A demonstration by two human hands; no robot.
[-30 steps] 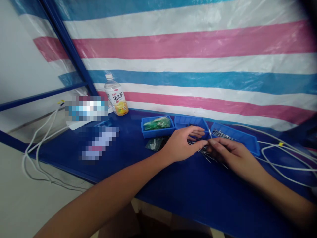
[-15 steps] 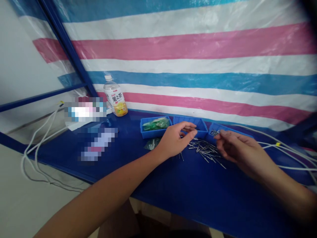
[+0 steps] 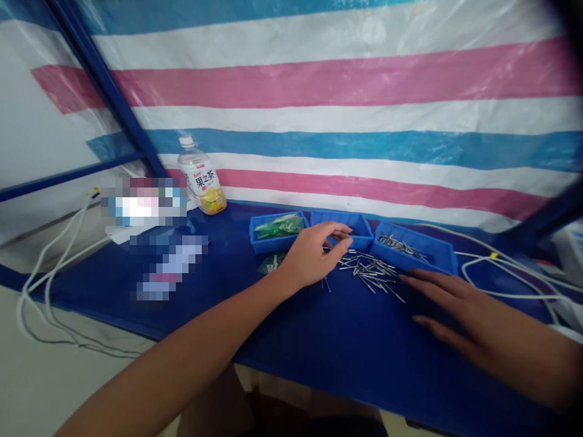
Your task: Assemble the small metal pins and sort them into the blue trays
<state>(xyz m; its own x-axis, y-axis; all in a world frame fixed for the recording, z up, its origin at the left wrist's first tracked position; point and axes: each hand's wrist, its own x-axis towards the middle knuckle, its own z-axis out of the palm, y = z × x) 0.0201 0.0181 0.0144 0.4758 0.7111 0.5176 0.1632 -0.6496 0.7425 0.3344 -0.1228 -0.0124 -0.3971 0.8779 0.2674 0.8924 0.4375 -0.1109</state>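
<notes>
My left hand (image 3: 314,255) hovers over the blue table (image 3: 319,346), thumb and fingers drawn into a loose pinch at the left edge of a loose pile of thin metal pins (image 3: 371,270). Whether anything sits in the pinch is too small to see. Right of the pile, my right hand (image 3: 449,300) lies flat on the table with its fingers stretched out and nothing in it. Just behind it, a blue tray (image 3: 439,258) holds more pins.
Two more blue trays stand at the back: an empty-looking middle one (image 3: 359,220) and a left one (image 3: 262,240) holding a green bag. A small bag (image 3: 272,263) lies before them. A drink bottle (image 3: 201,182) stands far left. White cables (image 3: 501,273) trail right; a striped tarp hangs behind.
My hands have come apart. The right hand dropped from in front of the pin tray and flattened on the table; the left stayed in a pinch by the pile. The view shifted slightly right.
</notes>
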